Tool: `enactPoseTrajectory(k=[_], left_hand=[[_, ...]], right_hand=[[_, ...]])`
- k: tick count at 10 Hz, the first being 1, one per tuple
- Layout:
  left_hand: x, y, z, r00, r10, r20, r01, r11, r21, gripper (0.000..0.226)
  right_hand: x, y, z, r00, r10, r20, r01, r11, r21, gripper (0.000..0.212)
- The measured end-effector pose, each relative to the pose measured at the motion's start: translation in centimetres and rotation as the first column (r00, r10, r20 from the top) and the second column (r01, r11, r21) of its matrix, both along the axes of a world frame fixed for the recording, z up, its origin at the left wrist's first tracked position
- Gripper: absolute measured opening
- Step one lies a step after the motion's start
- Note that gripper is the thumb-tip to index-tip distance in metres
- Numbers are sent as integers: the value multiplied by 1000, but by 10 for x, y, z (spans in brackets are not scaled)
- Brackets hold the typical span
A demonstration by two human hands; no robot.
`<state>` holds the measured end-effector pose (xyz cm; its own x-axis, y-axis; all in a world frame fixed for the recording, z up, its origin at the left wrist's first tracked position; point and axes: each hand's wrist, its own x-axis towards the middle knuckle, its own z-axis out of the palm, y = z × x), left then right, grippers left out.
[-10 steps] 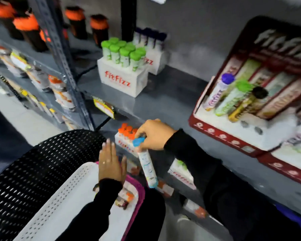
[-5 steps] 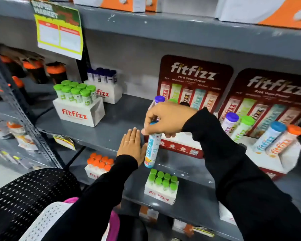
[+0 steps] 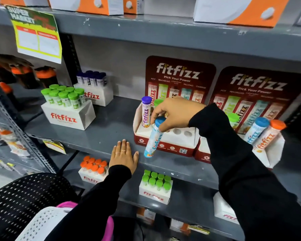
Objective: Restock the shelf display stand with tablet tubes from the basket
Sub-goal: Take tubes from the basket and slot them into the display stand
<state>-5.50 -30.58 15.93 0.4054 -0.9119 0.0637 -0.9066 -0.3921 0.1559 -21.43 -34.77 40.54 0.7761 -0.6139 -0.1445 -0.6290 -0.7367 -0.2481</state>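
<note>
My right hand [image 3: 174, 113] grips a blue-capped tablet tube [image 3: 154, 138] by its top, hanging tilted in front of the left red display stand [image 3: 165, 146]. That stand holds a purple-capped tube [image 3: 146, 112] and a green-capped tube [image 3: 158, 102], partly hidden behind my hand, and shows two round holes with nothing in them [image 3: 182, 132]. My left hand [image 3: 123, 155] lies flat with fingers apart on the grey shelf edge [image 3: 97, 136]. The white basket [image 3: 42, 223] with a pink rim sits at the bottom left, its contents hidden.
A second red display stand [image 3: 274, 150] at the right holds green-, blue- and orange-capped tubes. White boxes of green-capped [image 3: 68, 110] and purple-capped tubes [image 3: 94, 91] stand on the shelf's left. Orange-capped [image 3: 93, 169] and green-capped boxes [image 3: 155, 186] sit on the shelf below. A black mesh basket [image 3: 21, 202] is at the lower left.
My right hand has lifted the blue-capped tube from near the basket up to the left display stand. My left hand left the basket and settled flat on the shelf edge.
</note>
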Motion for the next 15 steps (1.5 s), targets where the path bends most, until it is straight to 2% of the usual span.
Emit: enactPoseTrajectory(k=[1, 2, 3, 4, 6, 9, 11, 12, 13, 14, 15], left_hand=[[0, 0, 0, 1000, 8, 2, -9, 1000, 5, 81], [0, 0, 0, 1000, 5, 10, -5, 1000, 27, 64], [0, 0, 2, 1000, 1, 8, -2, 999, 42, 61], [0, 0, 4, 1000, 0, 10, -1, 999, 49, 61], [-1, 1, 4, 1000, 7, 4, -7, 999, 47, 61], [0, 2, 5, 1000, 15, 20, -16, 998, 63, 61], [-2, 4, 2, 1000, 24, 7, -24, 997, 71, 62], [-7, 5, -2, 1000, 21, 1, -21, 997, 75, 62], [-4, 1, 0, 1000, 19, 14, -20, 999, 50, 62], [1, -4, 4, 999, 19, 27, -19, 1000, -9, 68], [0, -3, 1, 999, -4, -46, -3, 991, -137, 84]], right_hand=[[-4, -9, -2, 996, -71, 60, 72, 997, -13, 27], [-8, -22, -5, 974, -182, 132, 191, 980, -61, 27], [-11, -34, -10, 950, -276, 149, 291, 953, -88, 31], [-15, -44, -15, 916, -364, 166, 383, 919, -98, 37], [-17, -64, -27, 841, -496, 217, 532, 831, -164, 32], [-25, -76, -33, 811, -532, 242, 577, 796, -183, 30], [-23, -71, -44, 861, -482, 162, 506, 847, -163, 31], [-24, -67, -51, 845, -506, 172, 528, 841, -121, 35], [-23, -65, -44, 840, -517, 168, 538, 832, -132, 49], [-21, -55, -39, 840, -519, 159, 542, 800, -258, 56], [-1, -31, -41, 861, -455, 229, 509, 767, -390, 52]])
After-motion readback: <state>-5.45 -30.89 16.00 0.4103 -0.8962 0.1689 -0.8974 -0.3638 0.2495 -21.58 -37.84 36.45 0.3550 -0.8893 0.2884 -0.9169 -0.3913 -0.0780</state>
